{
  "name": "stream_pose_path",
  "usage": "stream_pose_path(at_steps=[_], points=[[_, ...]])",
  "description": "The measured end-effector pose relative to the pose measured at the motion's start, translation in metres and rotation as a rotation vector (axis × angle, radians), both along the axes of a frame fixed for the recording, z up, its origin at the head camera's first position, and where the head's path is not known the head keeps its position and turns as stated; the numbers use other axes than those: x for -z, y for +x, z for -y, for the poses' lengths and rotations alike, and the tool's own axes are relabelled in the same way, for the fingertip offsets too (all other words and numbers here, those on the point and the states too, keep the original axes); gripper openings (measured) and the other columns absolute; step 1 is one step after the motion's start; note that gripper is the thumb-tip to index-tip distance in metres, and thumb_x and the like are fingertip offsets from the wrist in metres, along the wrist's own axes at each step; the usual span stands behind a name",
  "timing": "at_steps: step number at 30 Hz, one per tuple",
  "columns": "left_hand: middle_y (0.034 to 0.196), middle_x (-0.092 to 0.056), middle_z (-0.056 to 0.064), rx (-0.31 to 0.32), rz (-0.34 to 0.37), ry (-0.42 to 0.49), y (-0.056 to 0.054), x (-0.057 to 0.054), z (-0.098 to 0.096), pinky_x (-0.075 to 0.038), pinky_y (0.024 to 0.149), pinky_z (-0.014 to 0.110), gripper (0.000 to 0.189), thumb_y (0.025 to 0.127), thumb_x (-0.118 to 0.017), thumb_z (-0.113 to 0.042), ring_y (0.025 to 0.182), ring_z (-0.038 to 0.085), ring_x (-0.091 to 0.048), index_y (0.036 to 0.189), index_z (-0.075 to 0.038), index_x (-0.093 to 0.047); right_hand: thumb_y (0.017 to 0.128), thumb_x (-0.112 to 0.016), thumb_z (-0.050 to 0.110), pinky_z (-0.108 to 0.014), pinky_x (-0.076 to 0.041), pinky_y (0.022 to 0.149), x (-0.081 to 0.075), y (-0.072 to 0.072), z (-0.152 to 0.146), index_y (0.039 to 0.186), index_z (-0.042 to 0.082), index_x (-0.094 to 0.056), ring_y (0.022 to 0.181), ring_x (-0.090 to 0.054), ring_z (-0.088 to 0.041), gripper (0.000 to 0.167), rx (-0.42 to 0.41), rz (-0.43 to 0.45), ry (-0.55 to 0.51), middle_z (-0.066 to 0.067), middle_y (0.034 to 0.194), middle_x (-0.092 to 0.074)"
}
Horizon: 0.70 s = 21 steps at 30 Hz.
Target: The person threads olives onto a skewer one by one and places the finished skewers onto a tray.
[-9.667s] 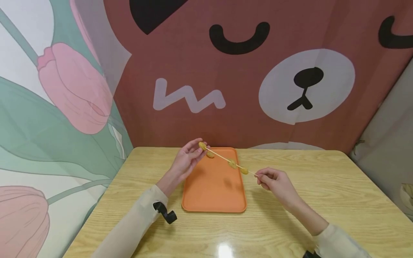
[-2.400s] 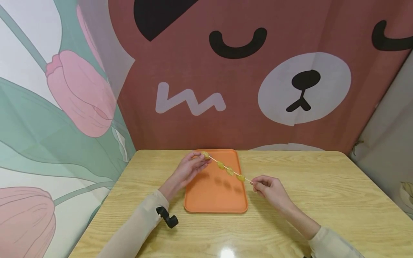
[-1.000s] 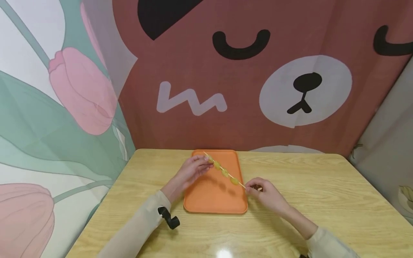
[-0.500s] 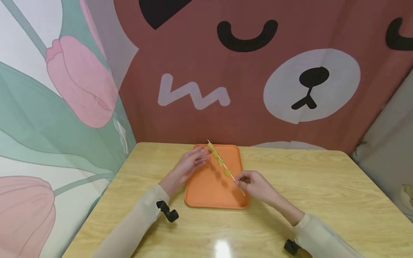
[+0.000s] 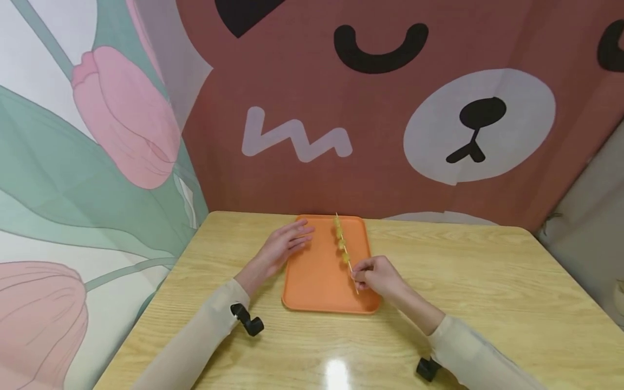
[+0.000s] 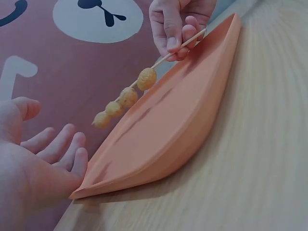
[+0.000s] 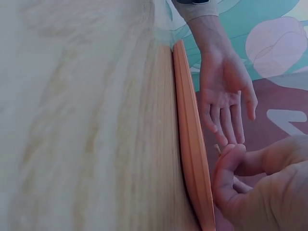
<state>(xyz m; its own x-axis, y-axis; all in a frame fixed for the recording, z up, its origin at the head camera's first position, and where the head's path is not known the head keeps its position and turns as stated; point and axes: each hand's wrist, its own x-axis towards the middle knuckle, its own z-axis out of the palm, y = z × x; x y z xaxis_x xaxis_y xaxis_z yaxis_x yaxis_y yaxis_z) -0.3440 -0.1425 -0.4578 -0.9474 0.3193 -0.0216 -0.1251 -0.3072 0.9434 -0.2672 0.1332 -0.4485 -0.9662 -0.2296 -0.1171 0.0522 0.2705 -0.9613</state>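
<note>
A thin wooden skewer (image 5: 350,266) carries several small, wrinkled yellow balls (image 6: 128,97), spaced along its far part. My right hand (image 5: 382,277) pinches its bare near end between thumb and fingers. Beneath it lies an orange rectangular tray (image 5: 312,290), and the skewer's shadow on the tray shows a gap between them. At the tray's left side, my left hand (image 5: 283,246) holds nothing, its fingers extended and apart. The right wrist view shows only a short tip of the skewer beside the pinching right hand (image 7: 260,178).
The tray rests on a light wooden table (image 5: 463,281). A brown cloth with a bear design (image 5: 370,162) hangs behind the table, and a tulip-patterned cloth (image 5: 131,119) hangs at the left. Black wrist mounts (image 5: 247,320) sit on both sleeves.
The left hand has let go of the skewer's far end and moved slightly left. The right hand has moved left, swinging the skewer from slanting to nearly lengthwise over the tray.
</note>
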Motion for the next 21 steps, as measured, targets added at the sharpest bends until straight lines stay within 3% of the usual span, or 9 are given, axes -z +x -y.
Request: stream_pose_path(at_steps=[7, 15, 21], points=[[0.147, -0.051, 0.023, 0.027, -0.021, -0.034, -0.004, 0.005, 0.0, -0.034, 0.116, 0.05, 0.053, 0.107, -0.054, -0.017, 0.137, 0.038, -0.046, 0.153, 0.004, -0.039, 0.095, -0.061, -0.01, -0.026, -0.057, 0.056, 0.006, -0.003, 0.001, 0.097, -0.015, -0.065, 0.063, -0.063, -0.017, 0.007, 0.062, 0.077, -0.035, -0.019, 0.083, -0.065], [0.148, -0.05, 0.022, 0.042, 0.01, -0.035, -0.002, 0.019, 0.001, -0.034, 0.115, 0.05, 0.052, 0.108, -0.053, -0.019, 0.137, 0.038, -0.046, 0.152, 0.005, -0.04, 0.095, -0.056, -0.012, -0.034, -0.063, 0.067, 0.017, 0.0, 0.001, 0.095, -0.015, -0.068, 0.068, -0.07, -0.024, 0.012, 0.072, 0.121, -0.034, -0.023, 0.092, -0.067], [0.144, -0.055, 0.02, 0.011, -0.02, -0.057, -0.002, 0.013, 0.004, -0.034, 0.115, 0.053, 0.051, 0.107, -0.056, -0.019, 0.135, 0.04, -0.047, 0.149, 0.006, -0.044, 0.098, -0.056, -0.007, -0.038, -0.063, 0.069, 0.009, -0.001, -0.001, 0.102, -0.016, -0.065, 0.07, -0.071, -0.027, 0.014, 0.116, 0.092, -0.062, -0.025, 0.094, -0.066]])
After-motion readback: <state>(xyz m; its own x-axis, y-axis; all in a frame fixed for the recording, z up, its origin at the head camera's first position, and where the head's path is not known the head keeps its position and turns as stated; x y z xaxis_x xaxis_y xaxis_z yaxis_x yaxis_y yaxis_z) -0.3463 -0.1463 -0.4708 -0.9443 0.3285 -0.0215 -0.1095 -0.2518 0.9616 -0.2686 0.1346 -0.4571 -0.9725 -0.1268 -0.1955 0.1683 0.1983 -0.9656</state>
